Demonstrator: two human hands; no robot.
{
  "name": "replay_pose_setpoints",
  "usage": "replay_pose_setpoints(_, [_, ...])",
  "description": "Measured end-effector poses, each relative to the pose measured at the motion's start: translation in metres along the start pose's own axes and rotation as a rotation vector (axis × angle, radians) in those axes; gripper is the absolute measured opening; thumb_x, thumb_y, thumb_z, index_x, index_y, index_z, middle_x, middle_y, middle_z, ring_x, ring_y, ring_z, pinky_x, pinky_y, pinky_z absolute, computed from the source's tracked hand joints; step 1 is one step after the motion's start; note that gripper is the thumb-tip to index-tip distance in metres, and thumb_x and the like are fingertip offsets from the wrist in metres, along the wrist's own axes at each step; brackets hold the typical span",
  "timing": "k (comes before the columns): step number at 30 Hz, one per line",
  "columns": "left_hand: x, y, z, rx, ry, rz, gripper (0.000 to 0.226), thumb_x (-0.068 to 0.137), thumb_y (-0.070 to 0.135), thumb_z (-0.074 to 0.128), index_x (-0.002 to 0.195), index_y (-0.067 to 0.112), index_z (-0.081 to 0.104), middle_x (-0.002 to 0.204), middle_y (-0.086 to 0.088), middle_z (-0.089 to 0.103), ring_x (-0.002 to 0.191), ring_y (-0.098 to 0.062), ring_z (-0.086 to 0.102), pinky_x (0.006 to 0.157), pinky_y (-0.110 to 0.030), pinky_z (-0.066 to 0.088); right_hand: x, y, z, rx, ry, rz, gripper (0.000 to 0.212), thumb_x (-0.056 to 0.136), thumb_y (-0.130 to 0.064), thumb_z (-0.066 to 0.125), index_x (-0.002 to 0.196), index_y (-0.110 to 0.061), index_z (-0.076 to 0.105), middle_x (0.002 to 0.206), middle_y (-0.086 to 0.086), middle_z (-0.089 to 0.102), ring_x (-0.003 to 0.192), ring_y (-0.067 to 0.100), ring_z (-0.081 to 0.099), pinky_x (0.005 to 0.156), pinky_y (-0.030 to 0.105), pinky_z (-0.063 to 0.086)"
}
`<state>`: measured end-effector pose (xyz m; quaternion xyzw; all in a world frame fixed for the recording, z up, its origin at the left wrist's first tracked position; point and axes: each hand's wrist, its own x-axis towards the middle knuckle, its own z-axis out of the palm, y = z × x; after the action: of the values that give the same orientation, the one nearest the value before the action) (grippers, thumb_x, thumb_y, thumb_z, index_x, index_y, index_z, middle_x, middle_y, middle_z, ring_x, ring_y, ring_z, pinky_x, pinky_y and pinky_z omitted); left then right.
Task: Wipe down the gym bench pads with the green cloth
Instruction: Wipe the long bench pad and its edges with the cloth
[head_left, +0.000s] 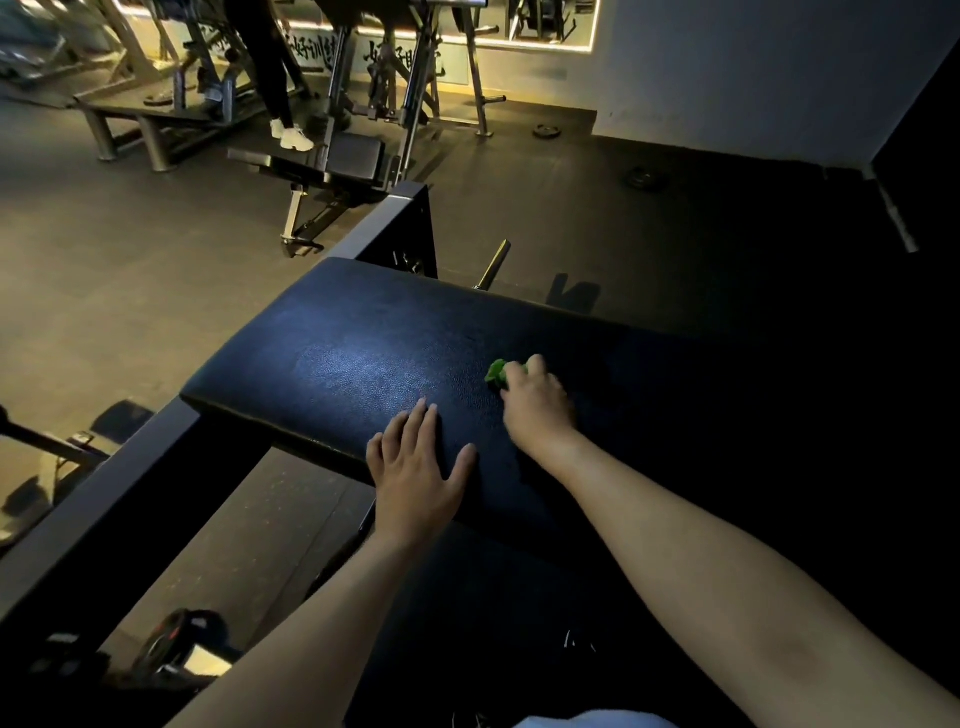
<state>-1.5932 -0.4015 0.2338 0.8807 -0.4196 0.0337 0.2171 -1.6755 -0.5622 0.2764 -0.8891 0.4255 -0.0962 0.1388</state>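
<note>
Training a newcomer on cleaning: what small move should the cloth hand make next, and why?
Probably sweep the green cloth leftward across the pad. The right hand holds it bunched near the pad's middle, while the left hand rests flat at the near edge.

Most of the green cloth (497, 372) is hidden under the right hand (535, 400); only a crumpled bit shows at the fingertips, so its size and shape cannot be told. The right side of the bench pad (363, 358) sinks into deep shadow, and its right end cannot be made out. The near edge of the pad is covered by the left hand (413, 480) and both forearms. At the far left a standing person (270, 67) is cut off by the top edge, with only legs and white shoes (291, 136) showing. The wall lettering (311, 52) behind the machines is partly blocked and too blurred to read. A white garment (597, 721) is clipped by the bottom edge.
</note>
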Motion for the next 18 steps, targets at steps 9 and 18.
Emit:
replay_pose_setpoints(9, [-0.005,-0.004,0.0,-0.087,0.008,-0.05,0.095,0.082,0.069,0.035,0.153,0.005,0.035,0.16,-0.009,0.033,0.148,-0.025,0.023,0.123,-0.038,0.009,-0.013,-0.05,0.005,0.051,-0.21,-0.376,0.029,0.1,-0.035,0.049,0.125,-0.022,0.056,0.113,0.008,0.047,0.098,0.035,0.059,0.078,0.04,0.044])
replay_pose_setpoints(18, [-0.004,-0.003,-0.001,-0.034,-0.009,-0.074,0.096,0.082,0.078,0.027,0.153,0.014,0.034,0.163,-0.003,0.025,0.149,-0.02,0.014,0.124,-0.036,0.003,-0.006,0.072,-0.025,-0.087,0.098,0.14,0.025,0.101,-0.024,0.046,0.125,-0.022,0.053,0.117,0.011,0.049,0.096,0.033,0.058,0.09,0.042,0.037])
